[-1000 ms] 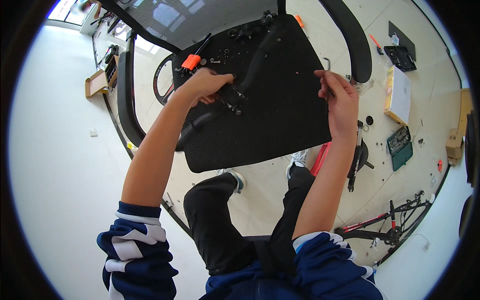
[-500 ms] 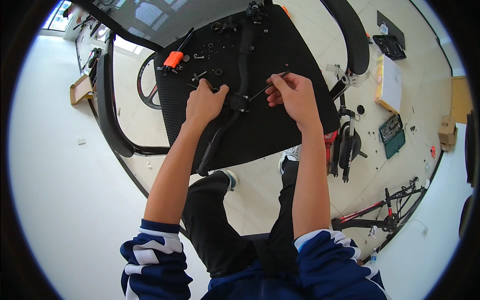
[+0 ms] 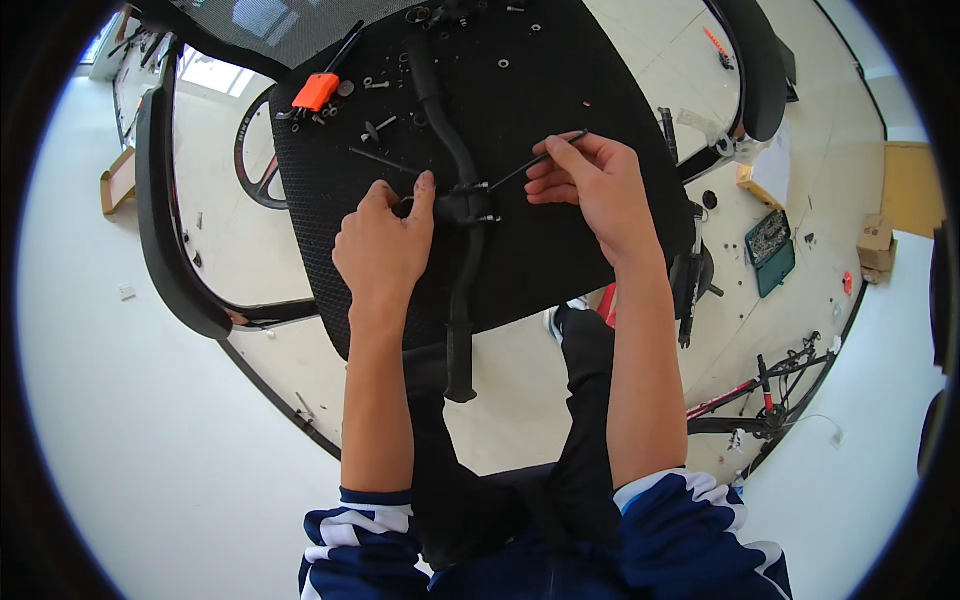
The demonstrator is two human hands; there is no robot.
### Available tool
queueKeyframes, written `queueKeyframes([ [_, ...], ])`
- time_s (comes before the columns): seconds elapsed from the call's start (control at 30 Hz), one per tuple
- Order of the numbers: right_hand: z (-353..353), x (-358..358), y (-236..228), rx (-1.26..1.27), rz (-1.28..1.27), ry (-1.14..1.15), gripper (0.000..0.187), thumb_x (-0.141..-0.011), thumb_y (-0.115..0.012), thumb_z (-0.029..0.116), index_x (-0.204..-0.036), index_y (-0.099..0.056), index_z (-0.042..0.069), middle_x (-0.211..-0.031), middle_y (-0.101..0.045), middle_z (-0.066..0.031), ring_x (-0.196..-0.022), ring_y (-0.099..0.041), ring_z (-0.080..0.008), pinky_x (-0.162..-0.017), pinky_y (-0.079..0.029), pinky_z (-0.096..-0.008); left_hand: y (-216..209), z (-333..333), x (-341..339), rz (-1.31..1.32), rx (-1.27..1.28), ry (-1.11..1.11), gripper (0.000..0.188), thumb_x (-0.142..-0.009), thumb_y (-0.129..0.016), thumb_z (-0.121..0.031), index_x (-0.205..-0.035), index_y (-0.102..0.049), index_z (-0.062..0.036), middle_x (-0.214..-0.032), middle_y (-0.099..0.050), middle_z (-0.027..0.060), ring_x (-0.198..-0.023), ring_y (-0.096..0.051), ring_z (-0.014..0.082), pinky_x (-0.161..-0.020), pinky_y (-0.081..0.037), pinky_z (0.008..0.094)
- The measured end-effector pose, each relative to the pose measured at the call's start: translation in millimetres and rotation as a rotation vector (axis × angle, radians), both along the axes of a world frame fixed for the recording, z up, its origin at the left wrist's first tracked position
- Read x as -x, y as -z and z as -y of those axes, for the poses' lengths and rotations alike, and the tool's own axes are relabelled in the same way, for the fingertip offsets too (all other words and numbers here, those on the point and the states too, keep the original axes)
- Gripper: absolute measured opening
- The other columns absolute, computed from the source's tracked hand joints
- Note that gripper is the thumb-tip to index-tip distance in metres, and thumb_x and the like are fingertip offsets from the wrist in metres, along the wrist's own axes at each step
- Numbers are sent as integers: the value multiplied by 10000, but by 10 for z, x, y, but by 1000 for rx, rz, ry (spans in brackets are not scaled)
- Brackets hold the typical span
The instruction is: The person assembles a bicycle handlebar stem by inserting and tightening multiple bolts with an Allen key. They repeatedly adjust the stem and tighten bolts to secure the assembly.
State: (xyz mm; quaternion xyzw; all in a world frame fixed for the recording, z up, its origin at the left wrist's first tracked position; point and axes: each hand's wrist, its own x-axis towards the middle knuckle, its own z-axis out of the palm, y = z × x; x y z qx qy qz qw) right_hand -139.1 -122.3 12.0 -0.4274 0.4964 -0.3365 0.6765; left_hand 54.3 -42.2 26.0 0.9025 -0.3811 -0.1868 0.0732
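Note:
A black bicycle handlebar (image 3: 462,290) lies lengthwise across the black chair seat (image 3: 590,240), its near end reaching past the seat's front edge. At its middle sits a black stem (image 3: 461,208) with small bright bolts on its right side. My left hand (image 3: 383,240) is closed round the stem's left end, its fingertips partly hidden. My right hand (image 3: 592,185) pinches a thin dark hex key (image 3: 520,173), whose tip meets the stem's upper bolt. Just beyond my left fingers lies another thin dark rod (image 3: 380,159), its near end by my thumb.
An orange-and-black tool (image 3: 316,92) and several loose bolts and washers (image 3: 376,85) lie on the seat. Armrests (image 3: 165,220) flank it. On the floor are a wheel (image 3: 250,150), a green case (image 3: 772,260), cardboard boxes (image 3: 875,240) and a bicycle frame (image 3: 765,395).
The handlebar has turned, its near end swinging right and its far end left. My left hand has come lower beside the stem. The hex key stays in my right hand, against the stem.

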Motion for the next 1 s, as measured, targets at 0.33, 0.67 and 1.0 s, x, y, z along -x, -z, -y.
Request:
queueKeyframes([
  [0.33,-47,70,72,-41,149,91,253,-1015,-603,174,-1035,-675,-69,-901,-718,-169,-786,-740,-239,-752,-631,-325,209,87,51,-174,838,590,162,-773,-772,-97,-919,-727,-43,-958,-641,63,-961,-585,263,-850,-449,370],
  [0.67,-113,23,123,-127,175,117,273,-1006,-635,202,-1030,-672,-67,-912,-721,-179,-794,-743,-237,-762,-632,-325,199,216,151,-318,726,674,190,-737,-803,-39,-923,-766,-41,-910,-708,63,-904,-626,236,-861,-474,354],
  [1.0,-298,-122,222,-99,138,310,259,-980,-689,204,-1045,-689,-47,-918,-728,-137,-808,-728,-192,-775,-608,-301,226,281,166,-383,711,668,156,-752,-776,15,-902,-766,-25,-859,-720,76,-828,-657,224,-677,-526,323],
])
